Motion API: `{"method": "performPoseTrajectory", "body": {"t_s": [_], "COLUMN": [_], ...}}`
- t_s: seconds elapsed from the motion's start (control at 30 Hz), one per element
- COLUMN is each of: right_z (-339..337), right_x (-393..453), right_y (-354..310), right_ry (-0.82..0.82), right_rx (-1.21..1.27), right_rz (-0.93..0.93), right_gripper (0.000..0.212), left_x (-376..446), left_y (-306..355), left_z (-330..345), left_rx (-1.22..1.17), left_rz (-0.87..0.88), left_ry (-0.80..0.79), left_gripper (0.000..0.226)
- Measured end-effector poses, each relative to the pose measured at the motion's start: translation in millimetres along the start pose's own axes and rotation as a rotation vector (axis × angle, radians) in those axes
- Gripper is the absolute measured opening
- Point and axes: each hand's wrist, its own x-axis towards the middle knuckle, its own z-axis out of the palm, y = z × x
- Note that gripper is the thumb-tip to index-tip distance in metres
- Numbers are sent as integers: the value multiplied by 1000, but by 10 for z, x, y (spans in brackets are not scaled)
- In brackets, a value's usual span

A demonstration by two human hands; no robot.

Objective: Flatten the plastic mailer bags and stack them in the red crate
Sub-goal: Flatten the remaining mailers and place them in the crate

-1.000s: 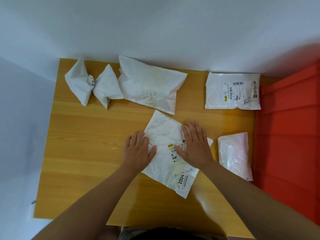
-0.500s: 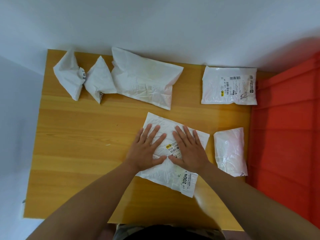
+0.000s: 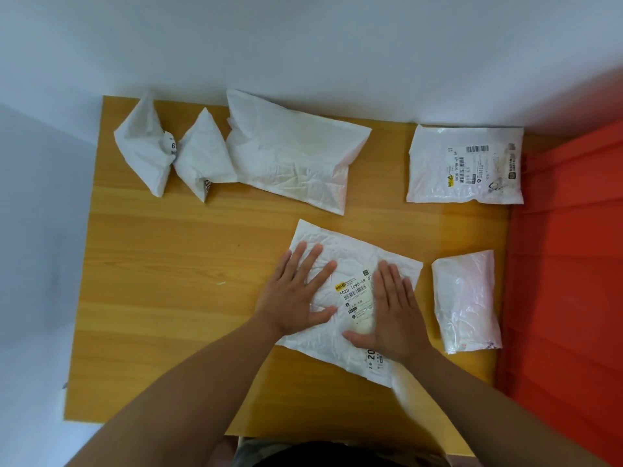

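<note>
Head view: left hand (image 3: pixel 296 291) lies flat, fingers spread, on the labelled mailer bag (image 3: pixel 350 274) at the table's near centre; right hand (image 3: pixel 394 315) presses beside it, fingers straight and together. Best sweep palms outward to push air out. Wooden table (image 3: pixel 168 281) against a pale wall (image 3: pixel 303 45); red crate (image 3: pixel 566 281) at right.

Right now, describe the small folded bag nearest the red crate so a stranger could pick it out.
Start at the red crate along the right side of the wooden table. Beside its near half lies a small folded bag, right of the mailer under both hands. Unlike the labelled bag farther back, it shows no printed label and looks faintly pink.
</note>
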Motion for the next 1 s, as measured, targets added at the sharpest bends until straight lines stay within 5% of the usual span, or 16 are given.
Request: {"method": "performPoseTrajectory", "body": {"t_s": [1.0], "right_z": [45], "right_x": [218], "right_y": [-248], "right_ry": [114], "right_rx": [-99], "right_rz": [-49], "right_gripper": [108], "left_x": [9], "left_y": [53], "left_z": [4], "left_rx": [18], "left_rz": [-26], "left_ry": [55], "left_gripper": [79]}}
